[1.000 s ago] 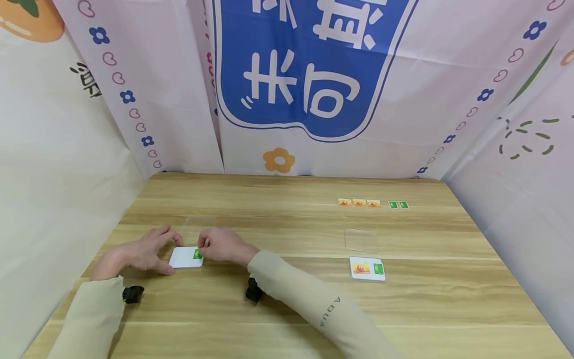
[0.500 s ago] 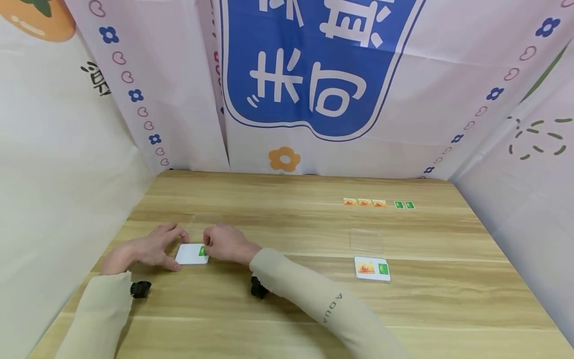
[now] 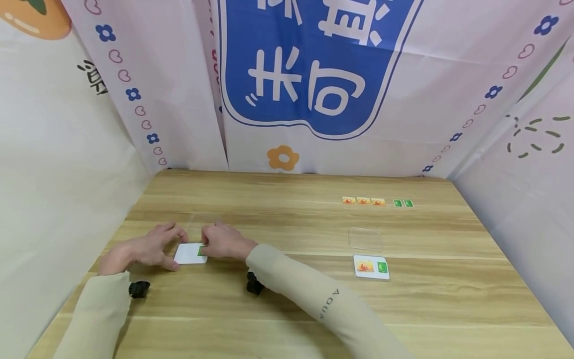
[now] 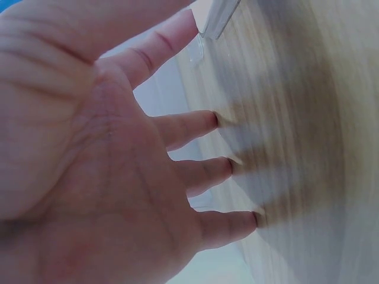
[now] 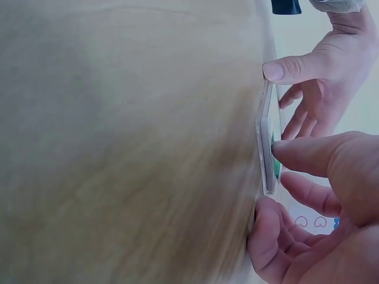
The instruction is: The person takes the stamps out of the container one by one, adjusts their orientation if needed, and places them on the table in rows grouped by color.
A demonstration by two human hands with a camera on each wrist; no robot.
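A white card (image 3: 186,254) in a thin clear case lies flat on the table at the left. My left hand (image 3: 152,246) holds its left side, with the thumb at the near corner and the index finger at the far one. In the left wrist view the other fingertips (image 4: 225,167) touch the tabletop. At the card's right end is a small green picture sticker (image 3: 201,251), partly hidden by my right hand (image 3: 225,241). In the right wrist view the right thumb and index finger are on the sticker (image 5: 276,163), the other fingers curled.
Another white card (image 3: 371,273) bearing an orange and a green sticker lies at the right, with a clear cover (image 3: 365,239) behind it. A fainter clear cover (image 3: 204,218) lies behind the left card. Orange stickers (image 3: 363,201) and two green ones (image 3: 403,203) sit farther back.
The right fingers have come down lower over the green sticker and hide more of it. The left hand stays at the card. The head view has shifted slightly.
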